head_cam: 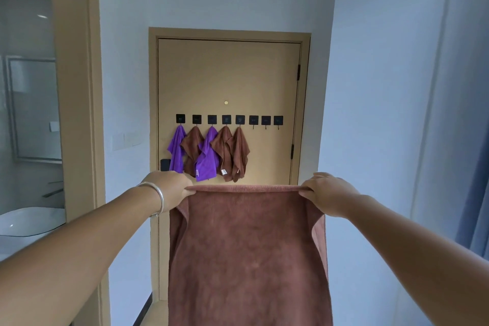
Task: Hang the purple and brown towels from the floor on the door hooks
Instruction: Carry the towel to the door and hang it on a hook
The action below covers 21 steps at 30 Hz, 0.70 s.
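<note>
A brown towel [248, 251] hangs spread out in front of me, stretched between my hands. My left hand [172, 188] pinches its top left corner and my right hand [328, 193] pinches its top right corner. Behind it is a tan door [230, 77] with a row of black hooks [254, 120]. Two purple towels [176, 149] [207, 159] and three brown towels [191, 151] [223, 151] [240, 153] hang from the five leftmost hooks. The three hooks at the right [266, 120] are bare. The held towel hides the lower door and the floor.
White walls flank the narrow hallway. A doorway on the left opens to a bathroom with a mirror [34, 108] and white basin [29, 222]. A blue curtain [473, 206] hangs at the right edge. A black door lock [165, 164] sits by the left purple towel.
</note>
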### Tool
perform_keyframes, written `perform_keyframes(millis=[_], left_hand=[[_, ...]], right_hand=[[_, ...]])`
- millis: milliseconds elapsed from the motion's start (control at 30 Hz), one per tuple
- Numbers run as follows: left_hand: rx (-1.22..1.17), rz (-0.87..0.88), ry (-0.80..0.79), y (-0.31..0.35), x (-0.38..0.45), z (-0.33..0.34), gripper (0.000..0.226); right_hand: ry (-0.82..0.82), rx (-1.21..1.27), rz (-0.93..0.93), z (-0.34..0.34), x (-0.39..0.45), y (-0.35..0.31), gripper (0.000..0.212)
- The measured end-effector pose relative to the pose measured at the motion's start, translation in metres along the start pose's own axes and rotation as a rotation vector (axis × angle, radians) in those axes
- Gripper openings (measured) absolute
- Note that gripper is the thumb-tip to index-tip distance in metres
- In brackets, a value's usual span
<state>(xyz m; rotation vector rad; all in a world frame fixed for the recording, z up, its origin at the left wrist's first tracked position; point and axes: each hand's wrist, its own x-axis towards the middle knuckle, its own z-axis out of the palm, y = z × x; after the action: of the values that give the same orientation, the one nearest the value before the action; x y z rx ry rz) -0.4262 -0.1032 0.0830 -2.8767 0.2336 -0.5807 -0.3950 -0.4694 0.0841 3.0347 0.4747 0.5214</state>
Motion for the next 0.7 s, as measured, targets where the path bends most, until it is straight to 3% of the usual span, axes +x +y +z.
perform_keyframes(millis=[333,700], left_hand=[[0.059,-0.031,-0.041,-0.014,0.155,0.046,0.036],[0.013,-0.029,-0.065,-0.044,0.266,0.105,0.041]], right_hand=[[0.055,0.025,-0.021,0.041,0.160,0.056,0.038],[0.051,0.029,-0.022,0.087,0.278,0.081,0.040]])
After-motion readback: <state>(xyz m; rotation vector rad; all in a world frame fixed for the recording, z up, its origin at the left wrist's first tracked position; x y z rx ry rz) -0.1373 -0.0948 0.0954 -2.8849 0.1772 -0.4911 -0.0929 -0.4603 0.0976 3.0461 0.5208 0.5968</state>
